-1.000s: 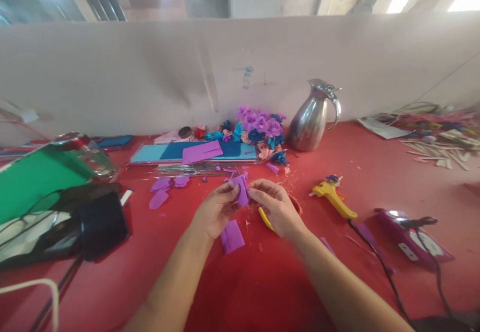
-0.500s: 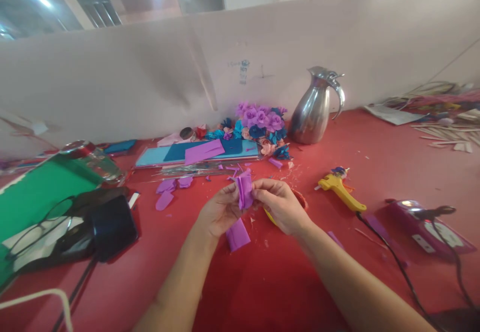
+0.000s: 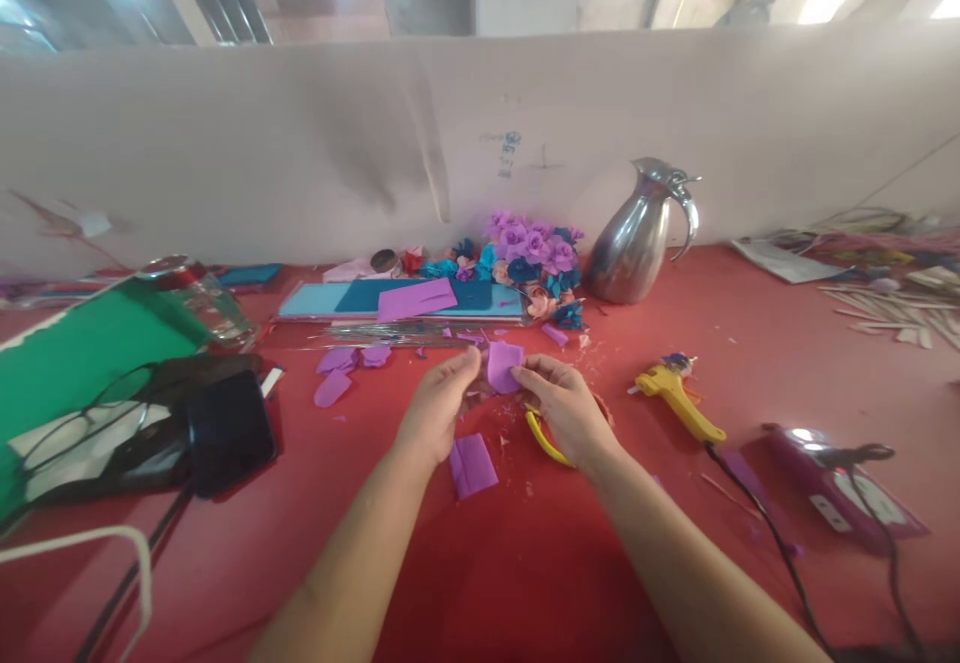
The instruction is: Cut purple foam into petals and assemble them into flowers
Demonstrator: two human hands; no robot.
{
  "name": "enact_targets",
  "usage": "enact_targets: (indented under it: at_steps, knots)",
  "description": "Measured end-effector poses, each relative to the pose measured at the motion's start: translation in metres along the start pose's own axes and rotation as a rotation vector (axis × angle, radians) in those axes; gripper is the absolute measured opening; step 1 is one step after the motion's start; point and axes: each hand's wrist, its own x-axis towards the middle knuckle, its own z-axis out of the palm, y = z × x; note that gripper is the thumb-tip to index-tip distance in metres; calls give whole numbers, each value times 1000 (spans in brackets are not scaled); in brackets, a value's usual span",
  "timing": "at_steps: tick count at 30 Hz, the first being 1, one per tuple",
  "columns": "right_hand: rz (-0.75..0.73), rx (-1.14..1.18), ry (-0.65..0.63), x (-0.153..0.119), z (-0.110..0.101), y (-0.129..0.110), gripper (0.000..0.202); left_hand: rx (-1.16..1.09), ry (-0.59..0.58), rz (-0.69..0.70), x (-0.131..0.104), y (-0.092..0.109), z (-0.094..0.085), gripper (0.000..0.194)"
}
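Note:
A small purple crepe paper piece (image 3: 505, 367) with a rounded lower edge is pinched between the thumb and fingers of my right hand (image 3: 564, 405). Beside its left edge is my left hand (image 3: 435, 405), thumb raised and apart from the paper; its fingertips are blurred and partly behind the piece. Below the hands, a folded purple paper rectangle (image 3: 473, 466) lies on the red table. A yellow curved handle (image 3: 546, 437) shows partly under my right hand, the rest hidden. Several cut purple petals (image 3: 334, 388) lie to the left.
Paper flowers (image 3: 531, 248) and a steel jug (image 3: 631, 243) stand by the wall, near stacked paper sheets (image 3: 315, 300) and thin wires (image 3: 375, 335). On the right are a yellow glue gun (image 3: 684, 405) and a corded magenta box (image 3: 840, 488). A black phone (image 3: 229, 433) lies left.
The purple piece, folded between both hands before, is now opened flat in my right hand. My left thumb has come away from it. The view has tilted slightly upward.

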Motion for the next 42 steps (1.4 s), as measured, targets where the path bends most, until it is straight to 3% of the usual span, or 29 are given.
enact_targets:
  at_steps: [5,11,13,15,17,20,23,29,35,39,42]
  knots:
    - [-1,-91,7,-5,-1,4,34,101,-29,49,-2,-5,2,28]
    - [-15,-189,-6,-5,-5,16,39,188,42,28,-2,-2,-5,19]
    - [-14,-225,11,-5,-6,17,42,291,123,80,-1,8,-25,18]
    - [-9,-264,46,-5,-7,17,46,402,258,187,3,20,-58,18]
    - [-4,-299,67,-6,-7,15,47,540,542,249,9,30,-99,19]
    - [-15,-349,69,-7,-7,14,46,637,792,188,17,36,-155,27]
    - [-57,-422,39,-6,-10,20,44,756,886,134,25,30,-184,25]
    - [-130,-626,-13,-1,-22,36,38,991,900,125,34,18,-190,18]
    - [-178,-699,-17,-7,-17,35,33,1223,873,167,23,20,-186,24]
    - [-245,-893,-116,0,4,30,21,1345,780,196,20,16,-183,24]
    - [-365,-1147,-244,25,36,27,18,1393,750,191,22,15,-183,24]
